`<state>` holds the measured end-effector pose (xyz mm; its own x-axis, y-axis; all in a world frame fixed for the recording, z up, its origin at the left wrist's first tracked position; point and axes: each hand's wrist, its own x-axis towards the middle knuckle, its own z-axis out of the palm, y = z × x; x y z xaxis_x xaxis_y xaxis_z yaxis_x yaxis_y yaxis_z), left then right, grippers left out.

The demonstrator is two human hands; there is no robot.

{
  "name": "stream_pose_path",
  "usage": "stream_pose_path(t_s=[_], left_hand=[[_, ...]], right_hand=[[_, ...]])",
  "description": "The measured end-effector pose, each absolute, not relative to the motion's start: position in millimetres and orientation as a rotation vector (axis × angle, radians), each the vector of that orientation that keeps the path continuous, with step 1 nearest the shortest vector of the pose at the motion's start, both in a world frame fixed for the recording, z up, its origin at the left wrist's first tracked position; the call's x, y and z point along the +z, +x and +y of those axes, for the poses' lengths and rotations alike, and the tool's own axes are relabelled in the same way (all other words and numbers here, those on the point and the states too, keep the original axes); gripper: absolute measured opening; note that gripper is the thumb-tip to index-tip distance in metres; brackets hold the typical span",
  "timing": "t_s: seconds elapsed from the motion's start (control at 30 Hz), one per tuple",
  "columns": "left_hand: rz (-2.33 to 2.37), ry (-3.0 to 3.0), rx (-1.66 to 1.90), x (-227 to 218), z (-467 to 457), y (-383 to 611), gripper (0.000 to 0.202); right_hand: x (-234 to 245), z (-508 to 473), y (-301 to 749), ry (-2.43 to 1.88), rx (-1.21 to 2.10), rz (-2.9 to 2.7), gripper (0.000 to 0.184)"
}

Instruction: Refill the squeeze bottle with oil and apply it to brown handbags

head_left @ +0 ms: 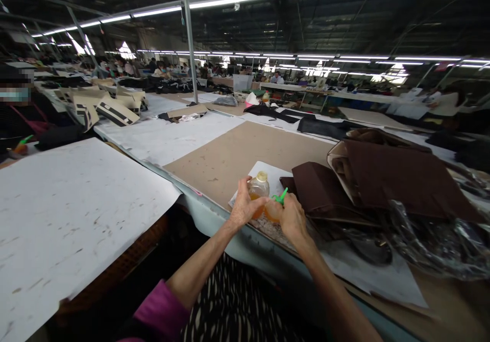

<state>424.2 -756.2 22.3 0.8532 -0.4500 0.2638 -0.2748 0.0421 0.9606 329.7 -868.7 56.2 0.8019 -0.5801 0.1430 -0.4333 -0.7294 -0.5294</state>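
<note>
My left hand (pixel 244 202) is wrapped round a clear plastic bottle (pixel 262 185) with a pale yellow cap, part-filled with amber liquid. Just to its right stands a smaller squeeze bottle (pixel 272 213) with a green nozzle top, also holding amber liquid. The fingers of my right hand (pixel 292 216) are closed about the neck of this one. Both bottles are upright and close together near the table's front edge, on a stained patch. My hands partly cover the two bottles.
Folded dark brown bags (pixel 406 173) and crumpled clear plastic (pixel 436 245) lie right of my hands. Brown board (pixel 245 148) covers the table ahead. A white-covered table (pixel 76 219) stands at left, with a gap between. A person (pixel 30 112) sits at far left.
</note>
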Motion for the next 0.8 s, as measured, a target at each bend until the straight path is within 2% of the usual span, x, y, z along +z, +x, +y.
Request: stream_pose_path(t_s=[0.17, 0.3, 0.47, 0.57, 0.7, 0.8], left_hand=[[-0.598, 1.592, -0.126, 30, -739, 419, 0.093], [-0.624, 1.712, 0.036, 52, -703, 382, 0.079], [-0.752, 1.482, -0.64, 77, -682, 334, 0.083], [-0.713, 1.313, -0.814, 81, -686, 326, 0.074], [-0.632, 1.549, -0.576, 75, -689, 321, 0.059], [-0.649, 1.845, -0.286, 71, -692, 314, 0.049]], right_hand=[[77, -881, 300, -2.354, -0.374, 0.597, 0.021], [110, -893, 275, -2.176, -0.162, 0.358, 0.035], [137, -882, 268, -1.979, 0.069, 0.058, 0.028], [140, -870, 269, -1.917, 0.13, -0.043, 0.025], [140, -856, 259, -1.877, 0.156, 0.042, 0.035], [136, -843, 255, -1.988, 0.036, 0.277, 0.042]])
